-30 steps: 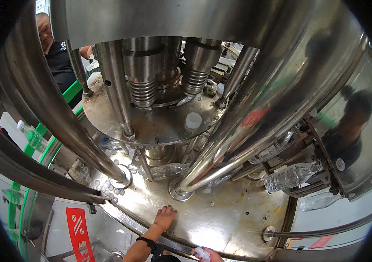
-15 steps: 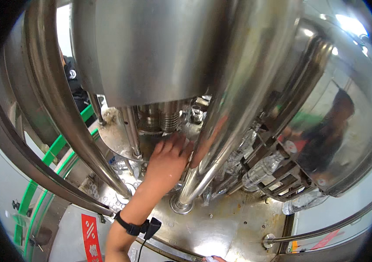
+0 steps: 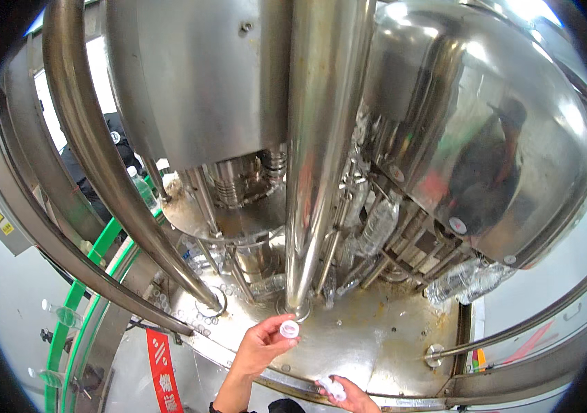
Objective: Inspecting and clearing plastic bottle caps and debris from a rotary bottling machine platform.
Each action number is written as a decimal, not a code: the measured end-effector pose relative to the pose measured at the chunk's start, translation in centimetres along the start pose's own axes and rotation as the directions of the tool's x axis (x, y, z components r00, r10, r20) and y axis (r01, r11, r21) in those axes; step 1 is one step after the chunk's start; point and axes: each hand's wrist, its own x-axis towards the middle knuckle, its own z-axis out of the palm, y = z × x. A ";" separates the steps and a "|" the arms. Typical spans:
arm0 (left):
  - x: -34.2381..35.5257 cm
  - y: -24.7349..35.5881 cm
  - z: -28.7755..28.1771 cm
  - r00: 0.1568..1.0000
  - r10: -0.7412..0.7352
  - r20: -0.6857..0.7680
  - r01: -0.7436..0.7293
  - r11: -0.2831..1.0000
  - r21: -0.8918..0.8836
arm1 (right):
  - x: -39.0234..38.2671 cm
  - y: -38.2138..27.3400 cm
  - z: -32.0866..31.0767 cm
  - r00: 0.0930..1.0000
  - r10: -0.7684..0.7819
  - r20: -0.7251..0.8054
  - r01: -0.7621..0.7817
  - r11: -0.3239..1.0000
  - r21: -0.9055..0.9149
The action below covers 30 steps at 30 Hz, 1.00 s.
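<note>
My left hand [image 3: 260, 350] is raised over the near part of the machine's metal deck. Between its thumb and fingers it pinches a white plastic bottle cap [image 3: 289, 330], the hollow side facing up. Lower and to the right, my right hand [image 3: 354, 398] comes in at the bottom edge, fingers curled around white bottle caps [image 3: 334, 389]; how many cannot be made out. Beyond my left hand, a thick upright steel post [image 3: 304, 227] meets the deck. Behind it is a round steel plate [image 3: 238, 224] under a large drum.
Clear plastic bottles [image 3: 379, 227] hang in the machine at the right, and others lie by the posts. Loose cap rings [image 3: 204, 316] litter the deck at left. A green-edged conveyor [image 3: 66, 330] carries bottles. A curved steel pole [image 3: 111, 186] and domed cover [image 3: 493, 158] flank the space.
My left hand has drawn back from beneath the drum toward me, and a cap now shows in its grip. The right hand has come further into view. The whole view has shifted.
</note>
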 end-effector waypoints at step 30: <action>1.6 -21.8 -14.1 0.932 -0.363 -0.014 0.036 0.053 0.998 | -1.4 3.2 3.8 0.991 -0.029 -0.134 0.086 0.893 0.442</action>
